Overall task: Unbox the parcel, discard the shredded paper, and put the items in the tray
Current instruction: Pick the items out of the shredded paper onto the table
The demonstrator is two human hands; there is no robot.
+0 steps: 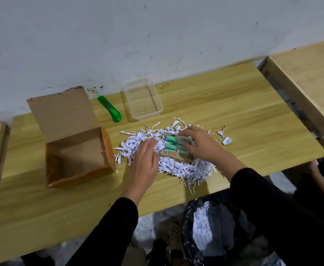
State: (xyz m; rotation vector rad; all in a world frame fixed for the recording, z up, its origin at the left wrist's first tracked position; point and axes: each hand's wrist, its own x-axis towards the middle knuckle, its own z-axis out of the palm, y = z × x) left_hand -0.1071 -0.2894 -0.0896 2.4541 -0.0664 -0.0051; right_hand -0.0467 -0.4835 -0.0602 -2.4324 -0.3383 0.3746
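Note:
The brown cardboard parcel box (76,160) stands open and empty at the left of the wooden table. A heap of white shredded paper (184,169) lies in the middle. On the heap rest packs of green tubes (173,145) in clear and brown packaging. My right hand (199,143) curls over the packs from the right and grips them. My left hand (145,160) lies flat on the shreds just left of the packs, fingers apart. A clear plastic tray (142,101) sits empty behind the heap, near the wall.
A green utility knife (110,108) lies between the box lid and the tray. A black bin bag (215,227) with shredded paper in it stands below the table's front edge. Other wooden tables adjoin at the left and right (310,73).

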